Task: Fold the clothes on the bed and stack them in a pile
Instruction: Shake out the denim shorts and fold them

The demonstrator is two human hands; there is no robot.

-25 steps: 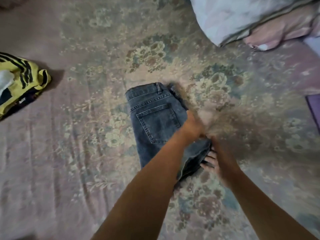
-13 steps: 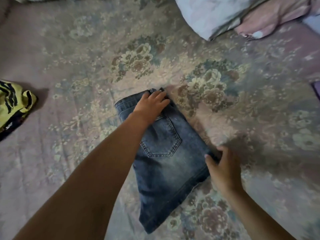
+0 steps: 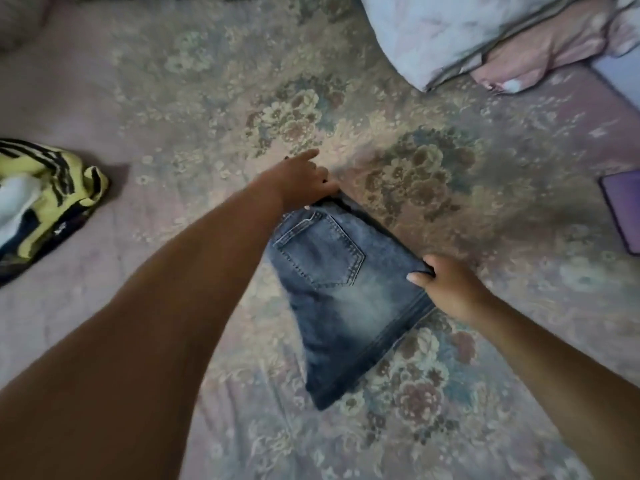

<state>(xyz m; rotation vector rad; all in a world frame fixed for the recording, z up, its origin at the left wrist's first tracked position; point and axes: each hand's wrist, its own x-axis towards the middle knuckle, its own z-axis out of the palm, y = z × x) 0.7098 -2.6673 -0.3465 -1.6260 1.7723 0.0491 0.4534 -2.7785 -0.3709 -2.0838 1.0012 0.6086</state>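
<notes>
Folded blue jeans (image 3: pixel 343 299) lie in the middle of the flowered bedspread (image 3: pixel 207 98), back pocket facing up. My left hand (image 3: pixel 301 180) grips the waistband at the far corner of the jeans, its index finger sticking out. My right hand (image 3: pixel 446 289) pinches the right edge of the fold, thumb on top and fingers tucked under. A crumpled yellow and black striped garment (image 3: pixel 45 199) with something white in it lies at the left edge of the bed.
A pale blue pillow (image 3: pixel 450 32) and a pink one (image 3: pixel 554 53) lie at the top right. A purple flat object (image 3: pixel 623 209) sits at the right edge.
My left hand went from resting flat on the waistband to gripping its far corner. My right hand now pinches the right edge, and the jeans have turned slightly.
</notes>
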